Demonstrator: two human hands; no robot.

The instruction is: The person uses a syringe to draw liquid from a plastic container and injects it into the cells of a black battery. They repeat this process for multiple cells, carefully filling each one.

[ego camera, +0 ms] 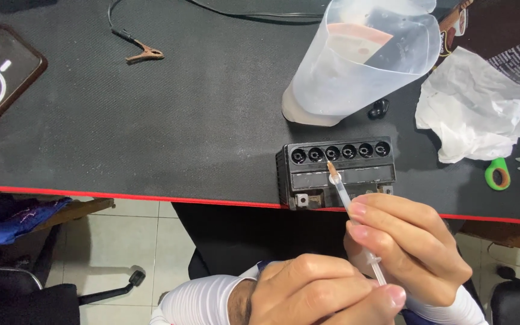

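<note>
Gripping a syringe [349, 207], the right hand [407, 247] pinches its barrel while the left hand [320, 292] closes on the plunger; its tip hovers just above the black battery [335, 171], which sits below the plastic jug [356, 60].

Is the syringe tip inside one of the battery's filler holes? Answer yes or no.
No: the syringe tip hangs over the top of the black battery, below its row of round holes, not in any of them.
</note>
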